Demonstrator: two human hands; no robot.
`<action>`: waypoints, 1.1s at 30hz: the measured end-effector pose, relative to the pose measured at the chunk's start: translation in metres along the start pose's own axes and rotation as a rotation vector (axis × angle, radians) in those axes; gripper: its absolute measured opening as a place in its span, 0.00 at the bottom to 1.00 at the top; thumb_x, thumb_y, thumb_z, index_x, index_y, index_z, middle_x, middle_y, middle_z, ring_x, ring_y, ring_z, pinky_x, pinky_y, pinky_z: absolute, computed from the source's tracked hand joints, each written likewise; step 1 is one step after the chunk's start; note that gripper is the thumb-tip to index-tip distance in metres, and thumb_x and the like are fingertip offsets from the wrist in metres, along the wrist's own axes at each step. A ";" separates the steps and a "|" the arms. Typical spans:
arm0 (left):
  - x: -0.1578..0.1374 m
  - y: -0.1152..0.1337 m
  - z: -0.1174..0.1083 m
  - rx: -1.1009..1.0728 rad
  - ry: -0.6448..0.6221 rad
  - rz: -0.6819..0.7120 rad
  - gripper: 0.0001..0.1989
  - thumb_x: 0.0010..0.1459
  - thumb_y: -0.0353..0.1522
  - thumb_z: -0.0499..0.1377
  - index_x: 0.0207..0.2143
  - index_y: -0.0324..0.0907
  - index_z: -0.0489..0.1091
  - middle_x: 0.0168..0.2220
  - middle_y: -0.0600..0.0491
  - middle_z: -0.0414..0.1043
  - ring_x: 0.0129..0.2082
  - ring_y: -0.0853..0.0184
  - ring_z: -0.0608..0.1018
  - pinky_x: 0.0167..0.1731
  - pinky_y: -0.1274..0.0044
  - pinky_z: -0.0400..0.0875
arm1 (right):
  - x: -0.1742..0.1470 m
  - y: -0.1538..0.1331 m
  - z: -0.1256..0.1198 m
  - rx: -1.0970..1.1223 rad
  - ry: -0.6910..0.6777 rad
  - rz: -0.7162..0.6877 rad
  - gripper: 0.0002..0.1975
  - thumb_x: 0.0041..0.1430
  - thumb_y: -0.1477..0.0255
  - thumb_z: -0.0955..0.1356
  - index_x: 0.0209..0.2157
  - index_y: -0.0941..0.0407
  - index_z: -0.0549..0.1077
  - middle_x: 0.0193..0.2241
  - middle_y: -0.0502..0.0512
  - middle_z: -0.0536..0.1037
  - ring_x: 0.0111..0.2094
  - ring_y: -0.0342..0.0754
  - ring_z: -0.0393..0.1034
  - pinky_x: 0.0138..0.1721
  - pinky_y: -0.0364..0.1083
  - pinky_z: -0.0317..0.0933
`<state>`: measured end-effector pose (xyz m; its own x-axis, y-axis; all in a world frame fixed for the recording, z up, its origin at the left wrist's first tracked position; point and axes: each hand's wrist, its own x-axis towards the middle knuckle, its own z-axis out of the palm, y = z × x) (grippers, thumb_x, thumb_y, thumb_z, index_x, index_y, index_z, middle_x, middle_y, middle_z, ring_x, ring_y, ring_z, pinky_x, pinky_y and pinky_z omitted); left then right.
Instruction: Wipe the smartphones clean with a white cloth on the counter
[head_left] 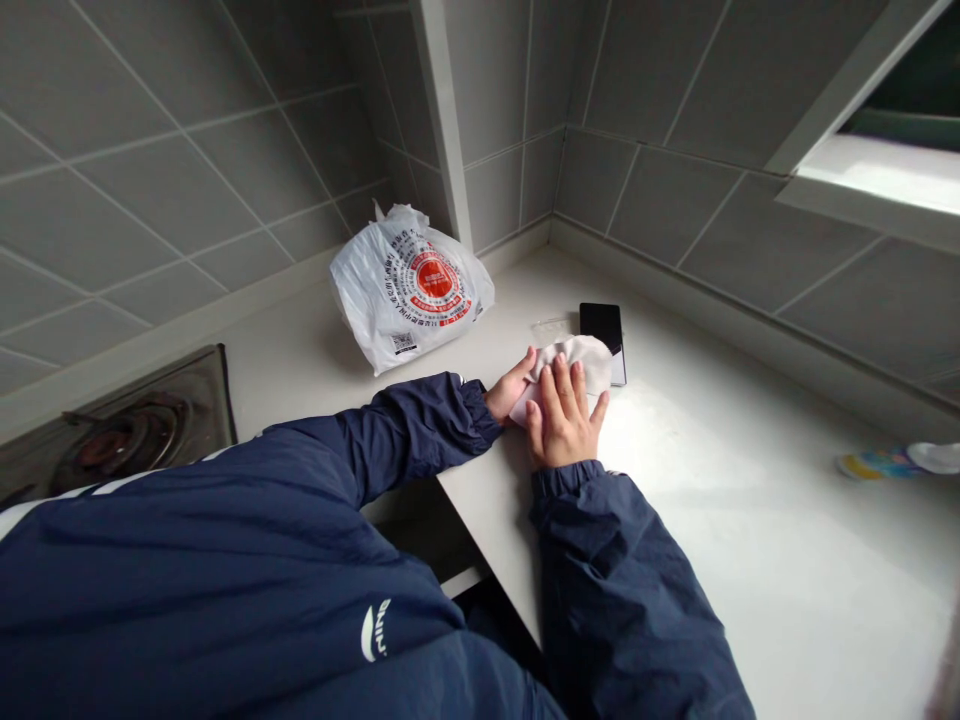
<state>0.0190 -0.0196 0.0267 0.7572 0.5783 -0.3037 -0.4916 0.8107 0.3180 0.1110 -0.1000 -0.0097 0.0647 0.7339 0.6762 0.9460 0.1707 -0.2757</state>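
A pale, wrinkled cloth (589, 358) lies over the counter's inner corner area, just in front of a black phone-like slab (601, 326). My left hand (511, 390) grips its left side, thumb on top and the other fingers mostly hidden underneath. Flat on top of the cloth rests my right hand (564, 415), its fingers stretched out and spread. Beneath the palms a smooth pale pinkish surface shows; whether it is part of the cloth or a separate flat thing, I cannot tell. A thin clear plastic piece (553, 328) lies beside the black slab.
A white plastic bag (412, 285) with red print stands against the wall at the back left. A gas stove (120, 440) is at the far left. A colourful packet or bottle (885, 463) lies at the right of the white counter (750, 560). Tiled walls enclose the corner.
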 end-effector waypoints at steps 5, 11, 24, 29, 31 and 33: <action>0.003 -0.005 -0.007 0.074 -0.135 0.011 0.30 0.76 0.41 0.36 0.69 0.38 0.60 0.58 0.43 0.75 0.63 0.65 0.73 0.67 0.72 0.58 | 0.003 0.002 -0.006 -0.016 0.022 0.094 0.34 0.70 0.63 0.60 0.73 0.58 0.52 0.70 0.67 0.58 0.72 0.65 0.51 0.70 0.69 0.36; 0.006 0.000 -0.014 0.103 -0.162 0.030 0.31 0.75 0.44 0.38 0.68 0.37 0.63 0.57 0.43 0.76 0.61 0.62 0.75 0.66 0.71 0.59 | 0.002 0.003 0.001 -0.019 0.006 0.093 0.32 0.70 0.63 0.61 0.71 0.56 0.57 0.69 0.65 0.61 0.71 0.63 0.53 0.71 0.69 0.34; 0.010 0.011 -0.011 0.079 -0.012 -0.030 0.33 0.74 0.48 0.40 0.62 0.33 0.69 0.49 0.40 0.80 0.52 0.61 0.81 0.61 0.73 0.66 | 0.004 0.005 0.003 -0.013 0.000 0.019 0.25 0.71 0.64 0.62 0.65 0.55 0.67 0.66 0.61 0.68 0.69 0.57 0.59 0.72 0.62 0.28; 0.002 0.015 0.000 0.040 0.093 -0.053 0.36 0.72 0.51 0.42 0.58 0.30 0.72 0.42 0.40 0.82 0.45 0.59 0.84 0.54 0.72 0.73 | 0.003 -0.002 -0.001 0.049 0.009 -0.055 0.21 0.70 0.66 0.63 0.61 0.55 0.71 0.63 0.60 0.72 0.67 0.56 0.63 0.73 0.63 0.26; -0.003 0.017 0.004 0.009 0.101 -0.119 0.40 0.70 0.55 0.42 0.56 0.28 0.73 0.38 0.39 0.82 0.42 0.58 0.84 0.50 0.70 0.76 | 0.002 -0.007 -0.002 0.084 0.010 -0.113 0.19 0.70 0.67 0.64 0.58 0.55 0.73 0.61 0.58 0.75 0.65 0.55 0.66 0.73 0.64 0.24; -0.006 0.017 0.006 -0.002 0.102 -0.156 0.43 0.68 0.58 0.43 0.54 0.27 0.74 0.35 0.38 0.81 0.39 0.57 0.85 0.46 0.69 0.77 | 0.002 -0.011 -0.003 0.106 0.004 -0.141 0.17 0.70 0.67 0.64 0.57 0.55 0.74 0.60 0.58 0.76 0.64 0.55 0.68 0.73 0.65 0.21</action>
<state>0.0087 -0.0094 0.0396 0.7769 0.4514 -0.4389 -0.3724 0.8916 0.2578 0.1013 -0.1025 -0.0035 -0.0644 0.6954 0.7157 0.9070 0.3400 -0.2487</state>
